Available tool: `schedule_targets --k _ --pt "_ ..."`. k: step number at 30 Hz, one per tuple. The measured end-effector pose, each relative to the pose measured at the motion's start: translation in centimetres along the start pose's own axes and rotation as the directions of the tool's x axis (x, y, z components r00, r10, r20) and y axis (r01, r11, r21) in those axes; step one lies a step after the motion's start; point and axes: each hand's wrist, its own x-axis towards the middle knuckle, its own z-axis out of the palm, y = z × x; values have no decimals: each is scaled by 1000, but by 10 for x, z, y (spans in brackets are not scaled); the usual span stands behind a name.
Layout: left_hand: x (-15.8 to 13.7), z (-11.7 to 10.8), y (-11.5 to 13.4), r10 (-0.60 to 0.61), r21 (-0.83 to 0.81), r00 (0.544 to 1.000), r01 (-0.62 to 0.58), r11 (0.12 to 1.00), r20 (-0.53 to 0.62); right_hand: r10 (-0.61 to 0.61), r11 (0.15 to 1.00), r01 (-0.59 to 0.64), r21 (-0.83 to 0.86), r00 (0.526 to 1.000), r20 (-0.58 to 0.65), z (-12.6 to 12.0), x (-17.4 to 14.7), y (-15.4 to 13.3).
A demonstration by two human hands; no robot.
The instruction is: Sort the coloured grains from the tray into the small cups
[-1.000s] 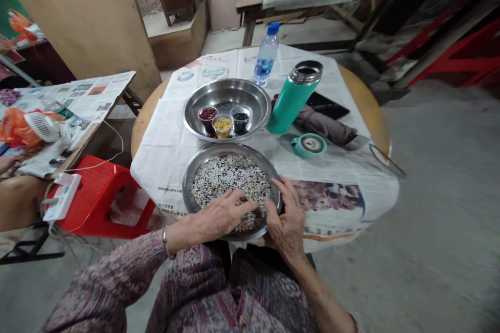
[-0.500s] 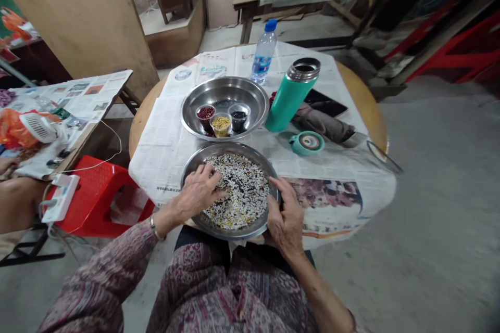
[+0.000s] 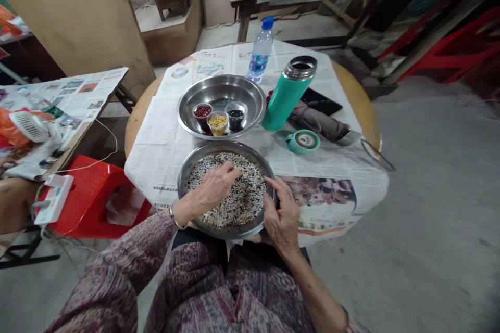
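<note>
A steel basin at the table's near edge holds a mix of white grains, black beans and yellow bits. Over the middle of that mix is my left hand, fingers drawn together and bent down to the grains. Whatever lies between its fingertips is hidden. My right hand grips the basin's right rim, thumb on the near side. Behind stands a second steel basin with three small clear cups: red beans, yellow beans and black beans.
Right of the far basin are a green thermos, its lid, a water bottle and a folded umbrella on newspaper. At left, a red stool carries a power strip; another person's knee shows there.
My left hand has moved right, from the basin's left side to its middle, and its spread fingers have drawn together. The grains look more evenly mixed. My right hand keeps the rim.
</note>
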Motion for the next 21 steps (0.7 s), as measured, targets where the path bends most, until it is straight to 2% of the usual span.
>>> schedule_targets --k 3,5,9,11,17,21 --pt "2 -3 -5 -52 33 992 57 998 -116 5 1000 -5 3 1000 -1 0 0 0" --pt "2 -1 -3 -9 56 991 17 998 -134 15 1000 -15 2 1000 -1 0 0 0" --pt "2 12 13 193 72 981 -191 979 -29 32 999 -32 2 999 -3 1 0 1" --pt "1 20 21 226 82 974 -226 971 10 33 999 -33 3 999 1 1 0 2" --pt "-1 33 20 168 148 986 -164 975 -15 27 1000 -27 1 1000 1 1 2 1" --pt "-2 33 7 31 170 997 -17 985 -76 28 1000 -28 5 1000 6 0 2 -1"
